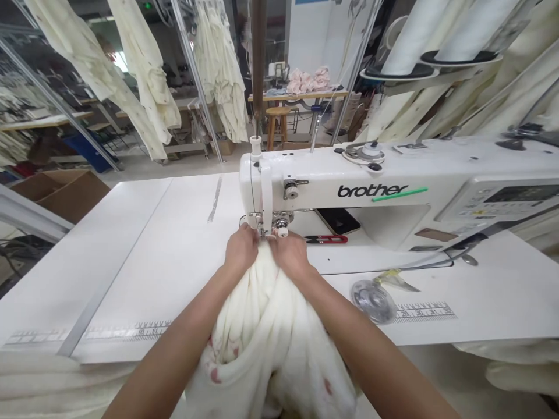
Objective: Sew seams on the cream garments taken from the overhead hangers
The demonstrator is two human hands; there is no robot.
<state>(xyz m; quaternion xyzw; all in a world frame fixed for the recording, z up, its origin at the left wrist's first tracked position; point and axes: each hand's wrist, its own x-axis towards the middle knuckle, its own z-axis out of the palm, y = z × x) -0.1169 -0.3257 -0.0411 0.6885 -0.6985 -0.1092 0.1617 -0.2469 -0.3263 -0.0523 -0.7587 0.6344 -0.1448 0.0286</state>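
A bunched cream fleece fabric [266, 326] with small pink marks runs from my lap up to the needle of a white Brother sewing machine [393, 186]. My left hand [241, 249] grips the fabric's far end just left of the presser foot [262, 224], fingers curled. My right hand [290, 253] pinches the same fabric edge just right of the needle, beside a small white knob. Both hands sit close together, nearly touching, on top of the fabric.
Red-handled thread snips [327, 239] and a dark phone [338, 221] lie under the machine arm. A clear round dish [374, 301] sits near a printed ruler [425, 312] on the white table [144, 256]. Cardboard box [61, 189] at left; garments hang behind.
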